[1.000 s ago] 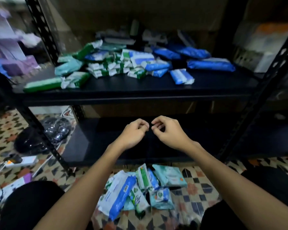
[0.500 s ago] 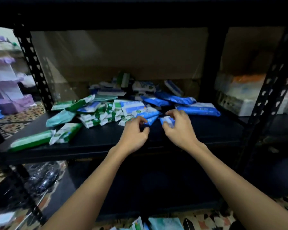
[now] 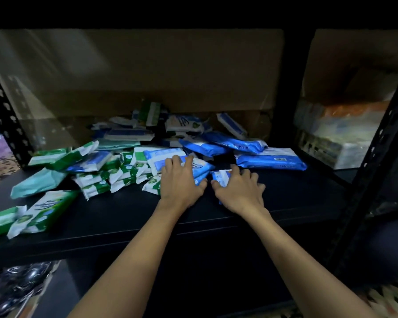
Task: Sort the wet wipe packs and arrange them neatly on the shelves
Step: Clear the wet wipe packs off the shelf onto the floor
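Observation:
A jumbled heap of wet wipe packs (image 3: pixel 133 157) lies on the black shelf (image 3: pixel 285 193). Green and white packs (image 3: pixel 53 206) spread to the left, with a teal pack (image 3: pixel 38 182) among them. Long blue packs (image 3: pixel 271 158) lie to the right. My left hand (image 3: pixel 180 182) rests flat, fingers spread, on a blue and white pack (image 3: pixel 200 167) at the heap's front. My right hand (image 3: pixel 241 189) covers a small blue pack (image 3: pixel 220 176), which sits between thumb and forefinger on the shelf board.
Perforated black uprights stand at the left (image 3: pixel 5 115) and right (image 3: pixel 377 157). Cardboard (image 3: pixel 147 76) backs the shelf. Wrapped boxes (image 3: pixel 331 138) sit on the neighbouring shelf at right. A lower shelf (image 3: pixel 193 271) is below, and a shiny black bag (image 3: pixel 12 288) lies at bottom left.
Both hands rose from in front of the lower shelf to the heap. My left hand now lies on a blue and white pack and my right hand closes over the small blue one.

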